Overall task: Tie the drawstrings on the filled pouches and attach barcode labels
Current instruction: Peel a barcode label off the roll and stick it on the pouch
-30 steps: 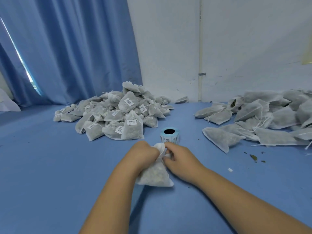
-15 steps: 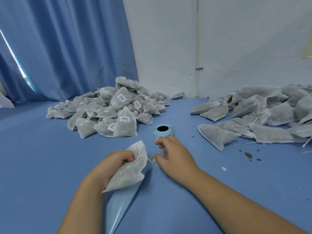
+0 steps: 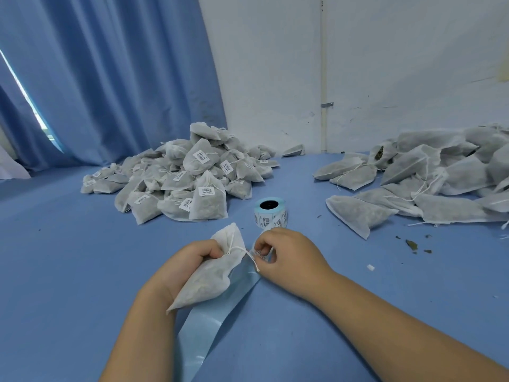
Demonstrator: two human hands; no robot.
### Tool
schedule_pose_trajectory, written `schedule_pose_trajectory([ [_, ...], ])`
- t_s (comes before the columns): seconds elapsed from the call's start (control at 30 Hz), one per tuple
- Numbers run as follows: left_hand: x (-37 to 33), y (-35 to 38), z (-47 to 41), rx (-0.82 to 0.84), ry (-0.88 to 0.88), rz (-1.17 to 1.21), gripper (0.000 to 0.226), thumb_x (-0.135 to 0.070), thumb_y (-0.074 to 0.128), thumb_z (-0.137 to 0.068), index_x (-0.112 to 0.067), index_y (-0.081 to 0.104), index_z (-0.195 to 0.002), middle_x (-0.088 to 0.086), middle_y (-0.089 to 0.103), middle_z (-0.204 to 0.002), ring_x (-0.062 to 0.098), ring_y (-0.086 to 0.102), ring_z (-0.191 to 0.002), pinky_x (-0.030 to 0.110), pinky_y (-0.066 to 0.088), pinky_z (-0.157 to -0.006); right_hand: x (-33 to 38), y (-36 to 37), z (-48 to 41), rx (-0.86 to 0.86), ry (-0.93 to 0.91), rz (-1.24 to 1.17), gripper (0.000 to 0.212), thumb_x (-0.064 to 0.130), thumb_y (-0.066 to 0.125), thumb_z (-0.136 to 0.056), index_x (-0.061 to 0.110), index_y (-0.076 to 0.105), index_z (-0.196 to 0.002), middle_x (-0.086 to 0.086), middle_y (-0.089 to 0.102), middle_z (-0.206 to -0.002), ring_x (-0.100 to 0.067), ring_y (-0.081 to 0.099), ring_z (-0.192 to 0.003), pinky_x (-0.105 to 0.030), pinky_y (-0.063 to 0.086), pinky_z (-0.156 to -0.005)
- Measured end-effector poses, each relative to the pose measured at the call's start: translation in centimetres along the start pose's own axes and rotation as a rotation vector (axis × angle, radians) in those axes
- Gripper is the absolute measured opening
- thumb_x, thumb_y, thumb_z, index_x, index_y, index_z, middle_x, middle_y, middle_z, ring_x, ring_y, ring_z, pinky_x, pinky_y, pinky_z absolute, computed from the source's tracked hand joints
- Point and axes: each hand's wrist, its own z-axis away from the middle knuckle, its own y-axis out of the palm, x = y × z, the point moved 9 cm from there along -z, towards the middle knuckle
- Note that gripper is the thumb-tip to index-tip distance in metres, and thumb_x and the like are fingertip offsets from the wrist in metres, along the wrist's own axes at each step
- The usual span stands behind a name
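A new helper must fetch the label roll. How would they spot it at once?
On the blue table, look between the labelled pouch pile at left and the unlabelled pile at right. The label roll stands on end there, just beyond the right hand. It alone is round: pale blue rim, dark core, barcode stickers round its side.

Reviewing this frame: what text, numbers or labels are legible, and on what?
None can be read.
The barcode labels on the piled pouches: bars and short code, blurred.
The label roll: print too small.
The label pinched by the right hand: blurred.
The pouch in the left hand: no print visible.
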Motion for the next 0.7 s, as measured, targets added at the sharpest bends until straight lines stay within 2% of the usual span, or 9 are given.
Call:
schedule_pose_trajectory([
  [0.2, 0.2, -0.2, -0.7, 0.007, 0.007, 0.029, 0.031, 0.000, 0.038, -0.078, -0.006, 0.046, -0.108, 0.004, 0.045, -0.041, 0.014, 0.048, -0.033, 0.013, 0.037, -0.035, 0.0, 0.0, 0.0, -0.008, 0.022, 0.015, 0.016, 0.038, 0.060, -0.088, 0.024, 0.067, -0.093, 0.011, 0.063, -0.090, -0.008, 0.054, -0.083, -0.025, 0.047, -0.074],
  [0.3, -0.1, -1.4, -1.4, -0.077, 0.072, -0.062, 0.023, 0.000, 0.040, -0.081, -0.005, 0.049, -0.103, 0.005, 0.045, -0.048, 0.014, 0.047, -0.039, 0.017, 0.039, -0.040, -0.1, -0.1, 0.1, -0.025, 0.053, 0.006, 0.017, 0.038, 0.060, -0.089, 0.024, 0.069, -0.091, 0.010, 0.066, -0.090, -0.009, 0.058, -0.083, -0.026, 0.049, -0.074],
  [0.37, -0.7, -2.2, -1.5, -0.145, 0.134, -0.152, 0.016, 0.000, 0.044, -0.080, -0.004, 0.054, -0.092, 0.007, 0.044, -0.060, 0.016, 0.045, -0.048, 0.023, 0.039, -0.048, 0.0, -0.1, 0.1, -0.026, 0.063, 0.011, 0.018, 0.039, 0.060, -0.089, 0.025, 0.070, -0.090, 0.009, 0.068, -0.089, -0.010, 0.060, -0.084, -0.027, 0.050, -0.073],
  [0.4, -1.0, -2.4, -1.4, -0.175, 0.161, -0.204, 0.011, 0.000, 0.046, -0.079, -0.004, 0.057, -0.080, 0.008, 0.043, -0.063, 0.016, 0.045, -0.051, 0.025, 0.038, -0.050, 0.0, -0.1, 0.1, -0.022, 0.066, 0.014, 0.019, 0.040, 0.059, -0.089, 0.025, 0.070, -0.089, 0.009, 0.069, -0.089, -0.011, 0.060, -0.083, -0.027, 0.050, -0.073],
  [0.47, -1.5, -2.7, -1.0, -0.223, 0.209, -0.292, 0.019, -0.003, 0.052, -0.072, -0.008, 0.052, -0.053, 0.007, 0.042, -0.061, 0.015, 0.043, -0.051, 0.028, 0.035, -0.054, 0.2, -0.2, 0.1, -0.018, 0.068, 0.026, 0.021, 0.040, 0.058, -0.090, 0.024, 0.071, -0.087, 0.008, 0.070, -0.087, -0.013, 0.062, -0.082, -0.028, 0.051, -0.072],
  [0.5, -1.7, -2.7, -0.8, -0.233, 0.223, -0.322, 0.019, -0.008, 0.055, -0.066, -0.012, 0.050, -0.048, 0.007, 0.042, -0.059, 0.015, 0.042, -0.052, 0.029, 0.034, -0.055, 0.2, -0.2, 0.2, -0.017, 0.067, 0.035, 0.022, 0.039, 0.058, -0.090, 0.023, 0.072, -0.086, 0.007, 0.070, -0.086, -0.014, 0.062, -0.081, -0.029, 0.051, -0.071],
  [0.6, -1.8, -2.5, -0.5, -0.224, 0.234, -0.366, 0.008, -0.017, 0.058, -0.049, -0.013, 0.051, -0.051, 0.008, 0.045, -0.063, 0.018, 0.041, -0.057, 0.033, 0.032, -0.058, 0.4, -0.2, 0.2, -0.015, 0.069, 0.051, 0.022, 0.036, 0.057, -0.090, 0.021, 0.073, -0.086, 0.005, 0.071, -0.085, -0.016, 0.062, -0.081, -0.031, 0.052, -0.071],
  [0.7, -1.9, -2.4, -0.4, -0.232, 0.244, -0.394, 0.009, -0.019, 0.058, -0.046, -0.017, 0.050, -0.043, 0.003, 0.042, -0.055, 0.014, 0.041, -0.050, 0.031, 0.032, -0.054, 0.4, -0.3, 0.2, -0.020, 0.075, 0.044, 0.022, 0.036, 0.058, -0.089, 0.020, 0.072, -0.085, 0.004, 0.071, -0.085, -0.018, 0.063, -0.082, -0.032, 0.052, -0.072],
])
